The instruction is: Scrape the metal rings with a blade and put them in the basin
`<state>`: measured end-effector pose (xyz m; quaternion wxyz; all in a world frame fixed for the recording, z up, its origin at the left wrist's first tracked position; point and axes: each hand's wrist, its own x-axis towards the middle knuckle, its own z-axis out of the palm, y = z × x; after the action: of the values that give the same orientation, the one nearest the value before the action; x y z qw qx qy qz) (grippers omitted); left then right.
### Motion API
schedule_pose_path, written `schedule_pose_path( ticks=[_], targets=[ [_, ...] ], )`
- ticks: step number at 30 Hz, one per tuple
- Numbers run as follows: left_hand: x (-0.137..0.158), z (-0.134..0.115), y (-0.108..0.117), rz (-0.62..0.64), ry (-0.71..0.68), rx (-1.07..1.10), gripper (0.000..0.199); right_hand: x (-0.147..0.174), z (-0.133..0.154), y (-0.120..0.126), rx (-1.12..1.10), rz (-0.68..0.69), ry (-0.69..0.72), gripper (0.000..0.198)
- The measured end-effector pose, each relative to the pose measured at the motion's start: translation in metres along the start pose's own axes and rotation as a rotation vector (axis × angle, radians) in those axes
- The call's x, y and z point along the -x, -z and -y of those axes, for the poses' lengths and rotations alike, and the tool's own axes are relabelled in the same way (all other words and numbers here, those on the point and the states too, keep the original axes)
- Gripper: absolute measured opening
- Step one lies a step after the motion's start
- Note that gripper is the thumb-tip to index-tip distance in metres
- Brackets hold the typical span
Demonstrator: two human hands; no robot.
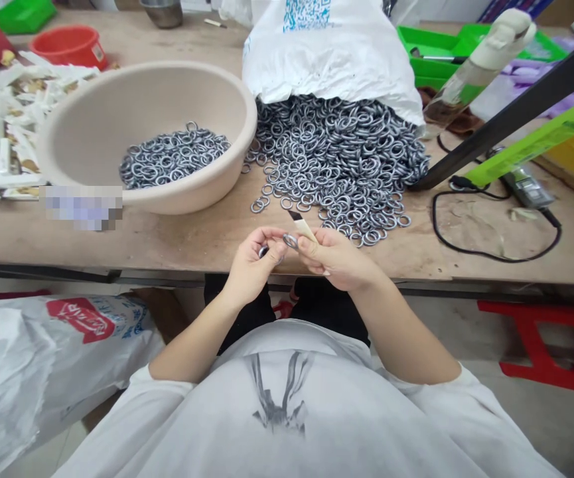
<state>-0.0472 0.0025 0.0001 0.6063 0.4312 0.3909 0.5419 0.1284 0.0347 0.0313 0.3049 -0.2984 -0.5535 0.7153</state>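
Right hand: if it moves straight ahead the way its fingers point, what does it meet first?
The right hand points left toward the left hand, which is very close. It would probably meet those fingers and the small metal ring between both hands first.

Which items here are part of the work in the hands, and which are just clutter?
In use: left hand, right hand, ring, small tool, ring pile, basin.
Lying about: red bowl, green trays, black cable, bottle.

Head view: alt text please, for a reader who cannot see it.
Two bare hands meet at a table edge: the left hand pinches a metal ring, the right hand holds a small blade. Behind lie a ring pile spilling from a white bag and a beige basin.
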Motion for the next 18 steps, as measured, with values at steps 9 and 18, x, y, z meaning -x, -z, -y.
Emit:
schedule_pose_path(
  ticks=[9, 18],
  targets=[
    [0.002, 0.002, -0.013, 0.058, 0.015, -0.043, 0.049, 0.004, -0.018, -0.026, 0.213, -0.371, 0.361, 0.046],
    [0.012, -0.020, -0.026, 0.055, 0.317, 0.295, 0.050, 0.003, -0.018, -0.013, 0.440, -0.445, 0.493, 0.049]
  ],
)
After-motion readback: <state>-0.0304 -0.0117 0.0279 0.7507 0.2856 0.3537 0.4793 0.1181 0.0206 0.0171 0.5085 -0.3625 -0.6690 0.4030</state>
